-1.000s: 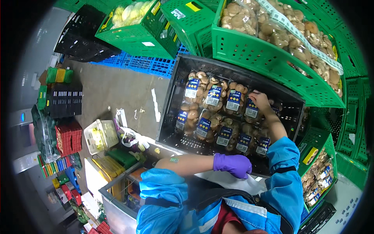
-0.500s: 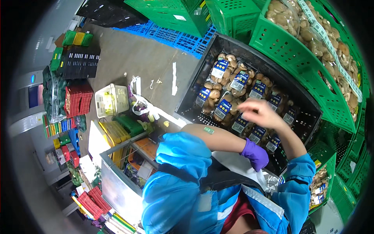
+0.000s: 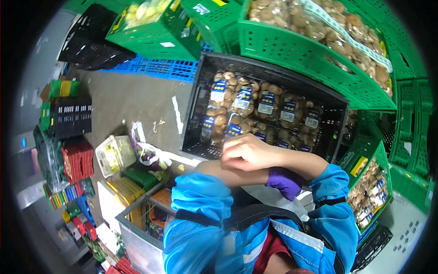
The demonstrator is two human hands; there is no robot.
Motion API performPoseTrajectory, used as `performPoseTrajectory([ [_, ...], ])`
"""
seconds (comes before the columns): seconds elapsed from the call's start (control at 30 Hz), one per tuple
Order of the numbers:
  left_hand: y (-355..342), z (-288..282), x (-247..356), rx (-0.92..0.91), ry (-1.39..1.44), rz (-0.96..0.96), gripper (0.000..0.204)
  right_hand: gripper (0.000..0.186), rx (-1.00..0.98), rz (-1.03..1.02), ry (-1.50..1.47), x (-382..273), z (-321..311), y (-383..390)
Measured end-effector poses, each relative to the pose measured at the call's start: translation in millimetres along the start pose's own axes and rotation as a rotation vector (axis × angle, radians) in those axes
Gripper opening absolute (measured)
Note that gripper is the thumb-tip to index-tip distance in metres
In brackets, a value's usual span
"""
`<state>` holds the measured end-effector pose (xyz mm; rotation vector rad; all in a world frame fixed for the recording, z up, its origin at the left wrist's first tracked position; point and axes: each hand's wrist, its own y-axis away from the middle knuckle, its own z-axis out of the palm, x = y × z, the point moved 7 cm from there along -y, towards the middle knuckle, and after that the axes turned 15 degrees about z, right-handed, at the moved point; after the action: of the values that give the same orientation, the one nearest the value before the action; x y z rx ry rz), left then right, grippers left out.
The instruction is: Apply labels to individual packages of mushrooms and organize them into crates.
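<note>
My left forearm point(image 3: 212, 173) lies across my front, its blue sleeve pushed up. A purple glove point(image 3: 284, 183) covers my left hand, which bends down near my chest with its fingers hidden. My bare right hand point(image 3: 248, 153) rests over the left forearm with curled fingers. Whatever its fingertips hold is hidden, and the small green label on that forearm is out of sight. Beyond my hands stands a black crate point(image 3: 273, 64) with rows of clear-wrapped mushroom packs point(image 3: 243, 98) bearing blue-and-white labels. Neither hand touches the packs.
A green crate point(image 3: 292, 43) of bagged mushrooms borders the black crate's far side. Another green crate point(image 3: 381, 157) with mushroom packs is at right. A cream basket point(image 3: 102, 160) and a metal-edged bin point(image 3: 141, 246) stand left. A blue pallet point(image 3: 159, 68) lies at the back.
My right hand has come down from above the mushroom packs onto my left forearm, where the green label was visible, and its fingers have curled. The view has shifted, moving the crates leftward.
</note>
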<state>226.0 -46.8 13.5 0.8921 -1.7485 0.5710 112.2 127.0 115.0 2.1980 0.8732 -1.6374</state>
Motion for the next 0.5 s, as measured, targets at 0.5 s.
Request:
performPoseTrajectory([
  [0.5, 91, -16, -4, 0.552, 0.23, -0.148, 0.025, 0.012, 0.666, 0.824, 0.611, 311, -205, 247],
])
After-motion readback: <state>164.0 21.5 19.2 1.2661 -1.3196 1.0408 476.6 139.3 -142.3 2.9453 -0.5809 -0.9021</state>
